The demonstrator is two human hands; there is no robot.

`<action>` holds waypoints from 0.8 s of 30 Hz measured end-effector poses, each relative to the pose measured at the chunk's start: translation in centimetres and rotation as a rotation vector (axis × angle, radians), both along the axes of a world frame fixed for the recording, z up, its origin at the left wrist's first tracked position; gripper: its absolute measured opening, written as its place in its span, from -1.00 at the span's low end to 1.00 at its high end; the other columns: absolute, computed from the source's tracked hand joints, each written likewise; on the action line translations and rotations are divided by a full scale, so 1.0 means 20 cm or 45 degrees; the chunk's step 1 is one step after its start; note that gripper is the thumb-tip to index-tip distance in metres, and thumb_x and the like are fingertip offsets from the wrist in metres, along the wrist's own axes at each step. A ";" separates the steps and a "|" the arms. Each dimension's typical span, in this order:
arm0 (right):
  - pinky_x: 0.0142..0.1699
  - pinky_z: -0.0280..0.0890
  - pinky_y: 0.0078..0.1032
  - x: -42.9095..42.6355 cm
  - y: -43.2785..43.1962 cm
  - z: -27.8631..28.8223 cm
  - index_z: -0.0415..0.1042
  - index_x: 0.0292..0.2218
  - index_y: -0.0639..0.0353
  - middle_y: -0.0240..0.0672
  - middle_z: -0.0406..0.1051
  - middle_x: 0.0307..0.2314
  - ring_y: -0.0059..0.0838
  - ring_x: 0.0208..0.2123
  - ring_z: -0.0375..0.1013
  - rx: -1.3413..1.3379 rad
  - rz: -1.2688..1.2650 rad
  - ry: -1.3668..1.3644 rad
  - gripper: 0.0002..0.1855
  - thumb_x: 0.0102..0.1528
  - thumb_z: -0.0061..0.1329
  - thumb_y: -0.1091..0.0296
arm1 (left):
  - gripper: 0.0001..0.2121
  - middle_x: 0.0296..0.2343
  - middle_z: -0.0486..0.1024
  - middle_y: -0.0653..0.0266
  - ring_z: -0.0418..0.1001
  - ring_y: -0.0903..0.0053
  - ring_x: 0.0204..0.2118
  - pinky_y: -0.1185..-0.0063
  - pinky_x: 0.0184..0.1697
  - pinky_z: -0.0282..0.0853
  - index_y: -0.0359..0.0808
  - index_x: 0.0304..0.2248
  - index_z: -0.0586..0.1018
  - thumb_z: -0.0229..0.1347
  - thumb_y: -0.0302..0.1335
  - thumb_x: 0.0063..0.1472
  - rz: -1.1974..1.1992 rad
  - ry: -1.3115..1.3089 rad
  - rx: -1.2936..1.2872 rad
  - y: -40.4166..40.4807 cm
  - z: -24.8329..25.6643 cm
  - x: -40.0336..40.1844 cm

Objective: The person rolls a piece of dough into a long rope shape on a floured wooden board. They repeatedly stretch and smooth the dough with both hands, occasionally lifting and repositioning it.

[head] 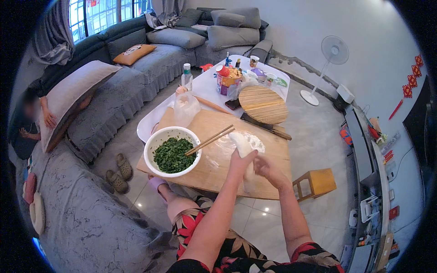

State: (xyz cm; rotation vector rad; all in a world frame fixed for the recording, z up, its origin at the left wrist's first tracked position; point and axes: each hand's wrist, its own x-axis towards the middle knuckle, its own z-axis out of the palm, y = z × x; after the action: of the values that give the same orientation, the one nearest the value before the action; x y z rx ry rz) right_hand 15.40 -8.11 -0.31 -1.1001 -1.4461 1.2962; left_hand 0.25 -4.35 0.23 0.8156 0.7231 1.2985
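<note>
A long white piece of dough (241, 143) is gripped in my left hand (241, 160) above a floured wooden board (218, 170). Against the dough's right side is my right hand (269, 170), its fingers bent; whether they grip the dough I cannot tell. White flour (256, 141) lies on the board just beyond the hands. To the left stands a white bowl (149, 155) of chopped greens (174, 155), with wooden chopsticks (211, 139) leaning on its rim. A knife (259, 124) lies at the board's far right, partly under a round slatted mat (263, 104).
Behind the board are a rolling pin (213, 104), a plastic bag (186, 109), a bottle (186, 77), a phone (233, 104) and a snack tub (228, 83). A wooden stool (319, 182) stands right of the table. A person (25, 126) sits at the far left by a large cushion (75, 95).
</note>
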 end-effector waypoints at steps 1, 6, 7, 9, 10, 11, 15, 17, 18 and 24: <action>-0.19 0.37 -0.38 0.03 0.01 0.01 0.14 0.07 0.20 -0.18 0.44 -0.30 -0.31 -0.28 0.45 -0.069 0.105 0.311 -0.29 0.03 0.02 -0.04 | -0.76 -0.55 0.42 0.30 0.38 0.55 -0.66 0.53 -0.55 0.42 -0.36 -0.30 0.41 0.18 -0.46 0.07 -0.020 0.168 0.161 -0.01 0.06 0.00; -0.27 0.42 -0.35 -0.01 0.07 0.03 0.21 -0.03 0.23 -0.03 0.39 -0.20 -0.24 -0.22 0.43 -0.184 0.282 0.778 -0.32 0.00 -0.02 -0.12 | -0.73 -0.49 0.47 0.23 0.43 0.53 -0.61 0.56 -0.64 0.35 -0.36 -0.21 0.39 0.13 -0.51 0.11 -0.691 0.267 0.316 -0.09 0.14 0.01; -0.37 0.42 -0.44 -0.08 0.05 0.12 0.22 -0.06 0.26 -0.01 0.41 -0.25 -0.27 -0.29 0.45 -0.150 0.182 0.755 -0.32 -0.04 0.02 -0.10 | -0.70 -0.47 0.48 0.23 0.45 0.51 -0.57 0.56 -0.59 0.38 -0.36 -0.18 0.38 0.14 -0.49 0.10 -0.737 0.207 0.253 -0.09 0.13 -0.01; -0.35 0.41 -0.44 -0.16 0.03 0.23 0.26 -0.16 0.26 -0.03 0.42 -0.31 -0.25 -0.30 0.45 -0.125 0.070 0.692 -0.42 -0.06 0.05 -0.01 | -0.64 -0.43 0.48 0.21 0.48 0.48 -0.49 0.54 -0.48 0.42 -0.35 -0.12 0.36 0.15 -0.46 0.10 -0.828 0.083 0.126 -0.08 0.12 -0.03; -0.24 0.39 -0.35 -0.16 0.04 0.25 0.28 -0.24 0.24 -0.07 0.41 -0.34 -0.20 -0.24 0.43 -0.133 0.052 0.653 -0.53 -0.05 0.04 0.05 | -0.59 -0.41 0.48 0.21 0.48 0.47 -0.44 0.54 -0.41 0.41 -0.36 -0.09 0.35 0.17 -0.44 0.09 -0.750 0.126 0.158 -0.07 0.12 -0.03; -0.12 0.37 -0.27 -0.16 0.04 0.27 0.31 -0.31 0.21 -0.11 0.41 -0.36 -0.16 -0.17 0.41 -0.140 0.032 0.613 -0.63 -0.03 0.03 0.11 | -0.55 -0.38 0.49 0.21 0.48 0.46 -0.38 0.54 -0.34 0.41 -0.36 -0.06 0.33 0.18 -0.42 0.08 -0.673 0.169 0.189 -0.06 0.12 -0.03; -0.14 0.38 -0.26 -0.22 0.06 0.28 0.30 -0.41 0.17 -0.30 0.35 -0.54 -0.28 -0.35 0.44 -0.077 -0.244 0.609 -0.72 -0.02 0.03 0.16 | -0.41 -0.30 0.48 0.21 0.44 0.45 -0.21 0.53 -0.13 0.35 -0.37 0.03 0.27 0.23 -0.35 0.05 -0.656 0.347 0.126 -0.06 0.14 -0.09; -0.16 0.39 -0.27 -0.14 0.10 0.21 0.29 -0.44 0.14 -0.37 0.32 -0.60 -0.38 -0.46 0.42 -0.031 -0.295 0.604 -0.74 0.00 0.02 0.16 | -0.51 -0.38 0.49 0.21 0.47 0.48 -0.35 0.54 -0.25 0.39 -0.40 -0.08 0.35 0.22 -0.34 0.05 -0.865 0.349 0.064 -0.08 0.18 -0.10; -0.21 0.39 -0.32 -0.14 0.15 0.19 0.27 -0.48 0.11 -0.41 0.27 -0.65 -0.49 -0.57 0.36 0.012 -0.244 0.690 -0.72 0.01 0.04 0.14 | -0.55 -0.41 0.49 0.22 0.48 0.50 -0.39 0.54 -0.29 0.39 -0.40 -0.12 0.38 0.22 -0.35 0.05 -0.879 0.334 0.073 -0.06 0.12 -0.09; -0.36 0.35 -0.37 -0.18 0.17 0.23 0.26 -0.32 0.08 -0.37 0.30 -0.61 -0.46 -0.57 0.35 0.063 -0.247 1.055 -0.68 0.00 0.09 0.18 | -0.72 -0.53 0.48 0.25 0.44 0.56 -0.58 0.54 -0.51 0.37 -0.40 -0.32 0.46 0.20 -0.38 0.06 -0.869 0.437 0.126 -0.05 0.04 -0.06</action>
State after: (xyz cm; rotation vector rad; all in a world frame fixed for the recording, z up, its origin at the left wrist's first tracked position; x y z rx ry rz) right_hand 11.84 -4.80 4.24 -0.5309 -0.7243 1.3346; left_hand -0.90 -5.28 1.04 1.2508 0.5698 0.5872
